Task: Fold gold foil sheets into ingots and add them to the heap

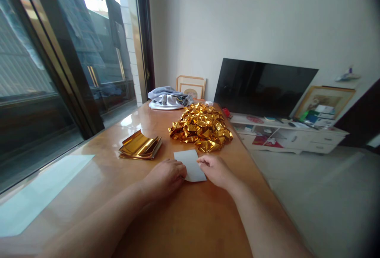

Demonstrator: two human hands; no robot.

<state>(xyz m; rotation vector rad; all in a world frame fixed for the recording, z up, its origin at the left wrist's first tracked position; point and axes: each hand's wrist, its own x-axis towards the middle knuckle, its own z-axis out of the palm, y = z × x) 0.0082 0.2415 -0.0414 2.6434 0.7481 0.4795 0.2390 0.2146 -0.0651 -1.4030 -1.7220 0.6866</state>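
— Where's the sheet you're on?

— A white-faced paper sheet [190, 165] lies flat on the wooden table [184, 218]. My left hand [164, 176] presses its left edge with curled fingers, and my right hand [215, 169] pinches the right edge.

— How far along are you?

— Judging by the pile of folded gold pieces [201, 127], plenty is done. A stack of flat gold sheets [140, 146] sits unfolded, and this one isn't creased yet.
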